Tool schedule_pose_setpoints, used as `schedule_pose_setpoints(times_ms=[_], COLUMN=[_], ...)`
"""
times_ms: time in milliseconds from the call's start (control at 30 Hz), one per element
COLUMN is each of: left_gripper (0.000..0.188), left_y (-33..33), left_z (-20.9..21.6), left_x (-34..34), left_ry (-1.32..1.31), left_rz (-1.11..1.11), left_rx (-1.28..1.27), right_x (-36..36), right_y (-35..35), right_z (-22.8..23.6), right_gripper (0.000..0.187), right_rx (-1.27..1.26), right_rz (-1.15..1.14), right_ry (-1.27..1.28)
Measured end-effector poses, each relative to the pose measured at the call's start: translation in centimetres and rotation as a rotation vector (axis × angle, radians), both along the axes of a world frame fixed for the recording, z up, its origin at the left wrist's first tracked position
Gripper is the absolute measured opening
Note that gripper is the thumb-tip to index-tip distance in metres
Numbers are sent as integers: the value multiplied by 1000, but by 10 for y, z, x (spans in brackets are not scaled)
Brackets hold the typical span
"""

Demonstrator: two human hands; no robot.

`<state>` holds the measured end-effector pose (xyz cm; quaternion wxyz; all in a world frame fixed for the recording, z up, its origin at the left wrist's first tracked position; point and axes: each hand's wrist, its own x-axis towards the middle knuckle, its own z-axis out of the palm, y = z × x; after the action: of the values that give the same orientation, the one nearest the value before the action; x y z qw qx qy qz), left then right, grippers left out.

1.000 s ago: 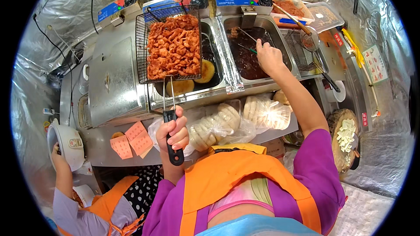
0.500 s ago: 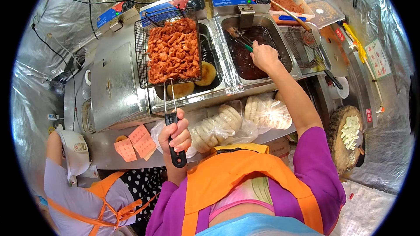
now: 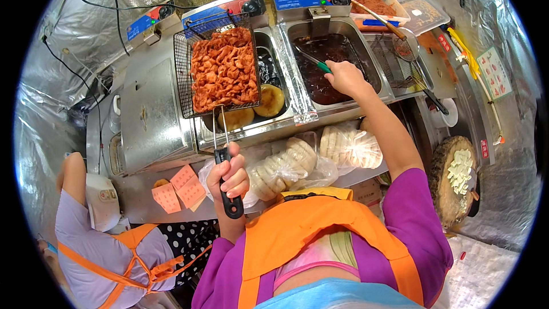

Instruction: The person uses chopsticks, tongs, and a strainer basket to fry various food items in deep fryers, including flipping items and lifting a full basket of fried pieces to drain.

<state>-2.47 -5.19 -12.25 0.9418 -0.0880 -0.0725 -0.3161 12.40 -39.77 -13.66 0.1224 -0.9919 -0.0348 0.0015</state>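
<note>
Half a second on, the co-worker's arm (image 3: 74, 180) has shifted, its hand higher and beyond the white cooker (image 3: 104, 203), and the end of the green-handled tongs (image 3: 311, 58) no longer shows the brownish lump it had beside it. From where I stand, the person's two hands are well apart, each closed on its own tool. Their left hand (image 3: 230, 178) is wrapped around the black handle of the wire frying basket (image 3: 183, 74), which is over the left fryer vat (image 3: 279, 51) and heaped with reddish-orange fried pieces (image 3: 224, 71). Just beside and partly beneath it, round golden breads (image 3: 270, 101) lie in the same vat. Their right hand (image 3: 347, 76) is clasped around the tongs, which slant down toward the far left of the right fryer vat (image 3: 377, 71); dark oil (image 3: 337, 94) and glare make it hard to say whether the tips pinch anything. Clear bags of pale round breads (image 3: 280, 166) lie in front of the fryers, near the left hand, with pink paper slips (image 3: 187, 187) to their left. Over to the right, pale slices (image 3: 460, 171) sit on a round wooden block (image 3: 443, 197).
</note>
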Motion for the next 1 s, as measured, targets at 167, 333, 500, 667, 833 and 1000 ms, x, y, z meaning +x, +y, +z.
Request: schedule_pose_setpoints(times_ms=[167, 333, 500, 667, 833, 1000], left_gripper=[30, 31, 31, 30, 21, 20], left_y=[-1, -4, -1, -12, -8, -16], left_z=[5, 4, 7, 13, 14, 18], left_x=[-4, -2, -9, -11, -18, -18], left_ry=[16, 3, -26, 12, 7, 29], left_rz=[13, -4, 15, -9, 14, -5], left_rx=[-24, -30, -17, -16, -3, -16], right_x=[-30, -66, -107, -130, -142, -151], right_y=[-32, -70, -67, -95, -80, -112], right_z=[25, 55, 89, 20, 66, -2], right_gripper=[34, 40, 47, 42, 44, 42], right_rx=[294, 626, 944, 491, 780, 215], right_rz=[44, -111, -217, -168, -167, -23], right_ry=[14, -9, 105, -37, -63, -323])
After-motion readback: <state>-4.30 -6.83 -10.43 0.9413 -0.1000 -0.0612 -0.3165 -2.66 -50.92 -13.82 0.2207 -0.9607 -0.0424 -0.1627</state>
